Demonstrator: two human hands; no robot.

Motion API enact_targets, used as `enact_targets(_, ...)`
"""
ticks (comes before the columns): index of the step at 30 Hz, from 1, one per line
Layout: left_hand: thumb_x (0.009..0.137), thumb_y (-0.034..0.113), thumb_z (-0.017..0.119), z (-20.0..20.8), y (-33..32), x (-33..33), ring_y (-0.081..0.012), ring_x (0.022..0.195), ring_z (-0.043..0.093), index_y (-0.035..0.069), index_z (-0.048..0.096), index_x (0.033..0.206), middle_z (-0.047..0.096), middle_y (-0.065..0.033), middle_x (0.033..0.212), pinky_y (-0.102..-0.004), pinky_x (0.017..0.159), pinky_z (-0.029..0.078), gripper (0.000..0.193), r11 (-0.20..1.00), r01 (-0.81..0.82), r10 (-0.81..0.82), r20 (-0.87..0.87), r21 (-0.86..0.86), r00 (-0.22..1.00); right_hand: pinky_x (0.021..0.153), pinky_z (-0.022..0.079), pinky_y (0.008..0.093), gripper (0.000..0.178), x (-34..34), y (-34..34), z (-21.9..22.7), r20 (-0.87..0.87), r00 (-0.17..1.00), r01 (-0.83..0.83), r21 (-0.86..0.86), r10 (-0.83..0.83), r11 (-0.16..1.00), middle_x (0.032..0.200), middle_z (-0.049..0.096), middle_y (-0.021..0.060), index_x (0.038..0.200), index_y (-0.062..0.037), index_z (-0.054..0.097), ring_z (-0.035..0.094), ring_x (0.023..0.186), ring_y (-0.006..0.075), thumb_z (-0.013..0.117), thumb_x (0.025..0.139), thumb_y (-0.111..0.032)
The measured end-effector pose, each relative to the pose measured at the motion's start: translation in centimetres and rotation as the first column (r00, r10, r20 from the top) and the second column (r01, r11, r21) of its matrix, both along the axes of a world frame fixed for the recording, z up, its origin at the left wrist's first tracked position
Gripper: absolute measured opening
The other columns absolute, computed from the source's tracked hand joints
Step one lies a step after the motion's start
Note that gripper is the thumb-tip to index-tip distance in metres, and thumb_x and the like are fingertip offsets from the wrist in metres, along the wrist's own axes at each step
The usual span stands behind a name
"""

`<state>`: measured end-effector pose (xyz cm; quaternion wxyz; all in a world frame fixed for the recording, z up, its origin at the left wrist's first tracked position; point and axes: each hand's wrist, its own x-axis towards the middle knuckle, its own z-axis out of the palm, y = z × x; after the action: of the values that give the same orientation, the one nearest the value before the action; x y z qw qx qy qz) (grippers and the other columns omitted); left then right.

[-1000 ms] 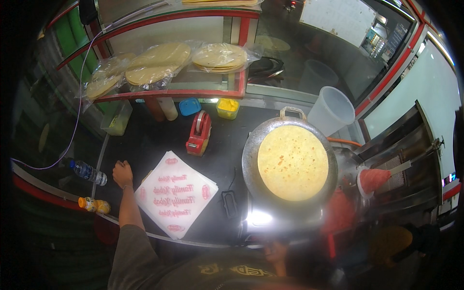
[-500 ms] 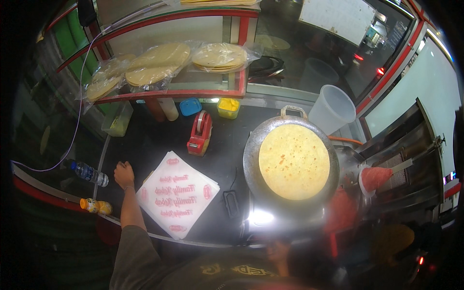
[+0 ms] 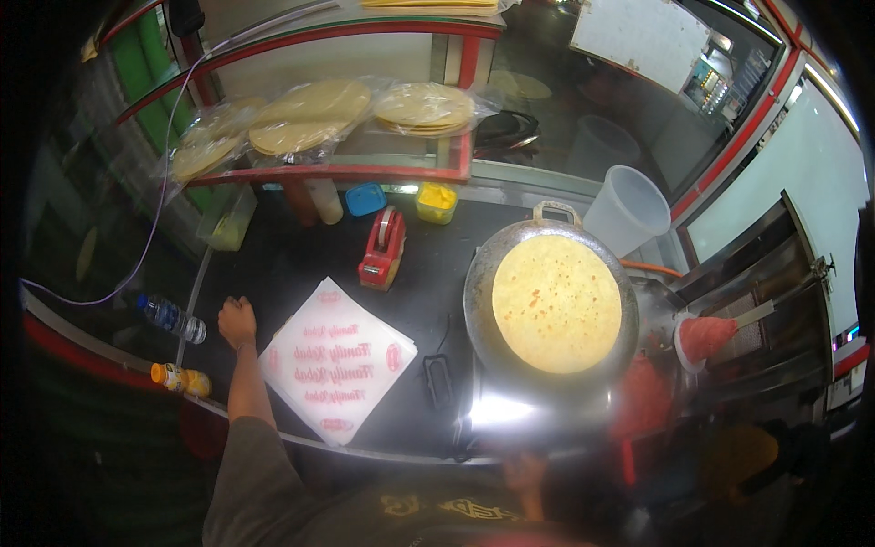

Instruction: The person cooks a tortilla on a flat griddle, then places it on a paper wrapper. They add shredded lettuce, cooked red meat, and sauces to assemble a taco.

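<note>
Only the view has shifted slightly. Flatbread (image 3: 558, 305) lies in the pan (image 3: 481, 314); the paper stack (image 3: 337, 365) separates it from the left hand (image 3: 237, 319), grip curled fist-like. The blurred right hand's (image 3: 524, 472) grip cannot be told. Beyond: tape dispenser (image 3: 381, 251).

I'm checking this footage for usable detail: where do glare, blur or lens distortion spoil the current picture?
Head view: white glare burns out a patch below the round dark metal pan; head view: the person's bare right hand is dim and smeared near the lower edge; head view: clear plastic wrap catches bright streaks; head view: the red window frame appears bowed, and the corners fall black.
</note>
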<state>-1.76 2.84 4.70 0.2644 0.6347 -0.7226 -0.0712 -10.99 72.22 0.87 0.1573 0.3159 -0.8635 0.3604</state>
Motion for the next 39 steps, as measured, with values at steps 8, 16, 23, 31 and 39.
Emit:
enact_targets(8,0.109,0.045,0.060,-4.0,-3.2,1.2,-0.0481,0.114,0.077,0.002,0.082,0.110,0.082,-0.0259,0.112,-0.0580,0.101,0.058,0.048,0.982,0.098,-0.091,0.049,-0.163,0.995,0.071,0.057,0.0433,0.018,0.9,-1.1,1.8,0.094,0.992,0.085,0.023,-0.087,0.996,0.080,0.077,0.0121,0.095,-0.0046,0.081,0.074,0.068,0.0327,0.079,0.085,-0.019)
enact_targets(16,0.108,0.079,0.051,-2.8,-1.6,3.0,-0.0337,0.093,0.078,0.005,0.079,0.099,0.080,-0.0135,0.092,-0.0471,0.088,0.055,0.080,0.915,0.399,-0.397,-0.301,-0.057,0.867,0.069,0.058,0.0376,0.009,1.6,0.6,5.2,-0.152,0.984,-0.079,0.112,0.095,0.991,0.092,0.076,0.0169,0.098,-0.0065,0.080,0.074,0.074,0.0258,0.076,0.097,-0.014)
enact_targets(23,0.111,0.072,0.049,-0.7,-0.7,2.1,-0.0405,0.092,0.077,0.007,0.076,0.090,0.077,-0.0136,0.083,-0.0507,0.084,0.054,0.073,0.889,0.450,-0.424,-0.220,0.083,0.878,0.098,0.060,0.0419,0.031,1.7,-12.5,14.4,0.510,0.708,-0.513,-0.103,0.488,0.852,0.126,0.078,0.0233,0.133,-0.0014,0.078,0.078,0.111,0.0388,0.069,0.103,-0.006)
enact_targets(31,0.111,0.067,0.053,-1.1,-0.9,2.3,-0.0402,0.096,0.080,0.010,0.082,0.098,0.081,-0.0128,0.088,-0.0523,0.086,0.058,0.065,0.911,0.407,-0.370,-0.311,0.061,0.875,0.099,0.057,0.0443,0.040,-0.4,-28.8,10.1,0.435,0.735,-0.528,-0.114,0.520,0.842,0.134,0.075,0.0219,0.134,0.0004,0.074,0.072,0.115,0.0491,0.067,0.095,-0.002)
enact_targets(39,0.111,0.066,0.050,-0.8,-1.1,3.0,-0.0373,0.089,0.078,0.011,0.076,0.081,0.078,-0.0106,0.081,-0.0491,0.085,0.055,0.069,0.885,0.456,-0.392,-0.379,0.095,0.839,0.105,0.062,0.0550,0.074,0.3,-33.6,8.6,0.450,0.841,-0.434,0.228,0.301,0.872,0.165,0.060,0.0193,0.163,-0.0174,0.061,0.072,0.130,0.0484,0.081,0.093,-0.021)
